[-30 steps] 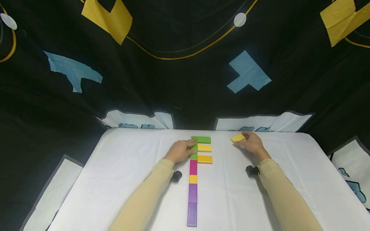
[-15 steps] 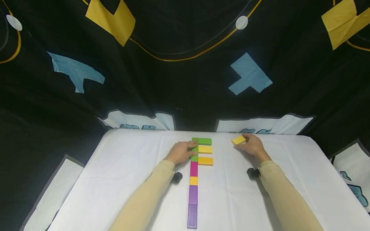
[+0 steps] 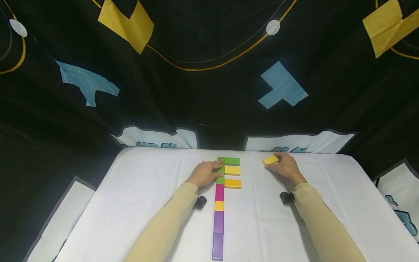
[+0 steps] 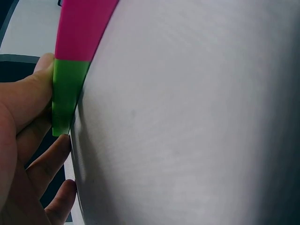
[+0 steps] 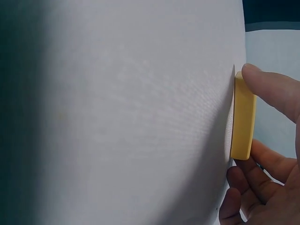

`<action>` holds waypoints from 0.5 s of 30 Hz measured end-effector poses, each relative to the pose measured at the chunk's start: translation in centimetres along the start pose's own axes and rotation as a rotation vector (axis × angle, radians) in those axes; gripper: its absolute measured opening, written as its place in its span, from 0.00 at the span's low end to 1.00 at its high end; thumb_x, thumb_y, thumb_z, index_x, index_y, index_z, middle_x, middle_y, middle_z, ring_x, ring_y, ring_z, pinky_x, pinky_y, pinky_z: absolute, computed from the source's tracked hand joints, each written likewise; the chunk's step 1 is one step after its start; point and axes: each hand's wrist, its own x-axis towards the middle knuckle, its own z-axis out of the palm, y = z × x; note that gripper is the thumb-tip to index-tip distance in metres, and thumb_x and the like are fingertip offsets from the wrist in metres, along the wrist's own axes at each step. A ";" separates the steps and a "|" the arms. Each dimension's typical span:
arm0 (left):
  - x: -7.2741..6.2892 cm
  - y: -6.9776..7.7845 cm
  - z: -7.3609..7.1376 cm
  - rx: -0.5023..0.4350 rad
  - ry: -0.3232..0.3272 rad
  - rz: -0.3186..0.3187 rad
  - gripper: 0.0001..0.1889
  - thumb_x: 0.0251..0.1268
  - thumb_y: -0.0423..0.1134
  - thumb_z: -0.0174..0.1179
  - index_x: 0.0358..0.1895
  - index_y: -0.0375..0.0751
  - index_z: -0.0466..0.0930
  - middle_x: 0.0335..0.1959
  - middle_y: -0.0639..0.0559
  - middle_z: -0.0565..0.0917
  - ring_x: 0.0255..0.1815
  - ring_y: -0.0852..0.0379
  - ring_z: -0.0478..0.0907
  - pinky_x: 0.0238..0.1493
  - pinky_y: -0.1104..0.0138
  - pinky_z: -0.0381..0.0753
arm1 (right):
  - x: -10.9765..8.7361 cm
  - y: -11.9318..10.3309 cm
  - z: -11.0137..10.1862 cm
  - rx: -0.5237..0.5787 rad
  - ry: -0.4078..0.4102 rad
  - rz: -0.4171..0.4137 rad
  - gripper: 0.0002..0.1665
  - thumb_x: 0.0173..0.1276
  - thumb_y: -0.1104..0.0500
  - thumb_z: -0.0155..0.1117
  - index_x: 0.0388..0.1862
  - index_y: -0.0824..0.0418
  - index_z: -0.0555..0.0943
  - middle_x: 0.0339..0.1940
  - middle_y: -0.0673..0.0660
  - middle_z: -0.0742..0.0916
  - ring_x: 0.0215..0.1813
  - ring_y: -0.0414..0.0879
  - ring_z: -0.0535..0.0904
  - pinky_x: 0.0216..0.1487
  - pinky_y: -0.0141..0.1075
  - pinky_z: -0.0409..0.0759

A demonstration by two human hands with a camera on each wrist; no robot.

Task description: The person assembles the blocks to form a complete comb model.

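Observation:
My left hand (image 3: 203, 173) rests at the top of a column of flat blocks, its thumb and fingertips spread over a green block (image 3: 220, 180). In the left wrist view, that green block (image 4: 69, 86) meets a magenta block (image 4: 84, 28), with the thumb beside their joint. Off to the right, my right hand (image 3: 286, 168) pinches a yellow block (image 3: 270, 160) by its ends between thumb and fingers. The right wrist view has this yellow block (image 5: 243, 117) close to the white cloth, a shadow beside it. Fingers partly hide the upper green part of the column.
Below the green run a magenta block (image 3: 219, 192), a small orange-yellow block (image 3: 219, 206) and two purple blocks (image 3: 218, 222). Rightward from the column point a green block (image 3: 232, 161) and two yellow blocks (image 3: 232, 170). A white cloth (image 3: 131, 203) covers the table; a black curtain (image 3: 209, 105) hangs behind.
The head view has shifted slightly, so everything sits a little lower in it. Both hands keep their places, the right one still pinching the yellow block.

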 end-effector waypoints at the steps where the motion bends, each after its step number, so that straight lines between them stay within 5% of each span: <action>1: 0.0 0.0 0.0 -0.001 -0.001 0.000 0.29 0.68 0.49 0.66 0.71 0.51 0.74 0.71 0.58 0.73 0.73 0.49 0.69 0.74 0.54 0.65 | 0.0 0.0 0.0 0.002 0.003 0.003 0.46 0.63 0.49 0.73 0.72 0.71 0.68 0.66 0.74 0.74 0.65 0.67 0.71 0.68 0.59 0.70; 15: 0.1 0.0 0.2 -0.006 0.003 -0.005 0.29 0.67 0.49 0.66 0.71 0.51 0.74 0.71 0.58 0.73 0.73 0.49 0.69 0.74 0.54 0.65 | -1.2 -0.1 0.2 0.034 0.040 0.000 0.46 0.62 0.48 0.73 0.71 0.72 0.69 0.66 0.74 0.75 0.64 0.66 0.72 0.67 0.58 0.72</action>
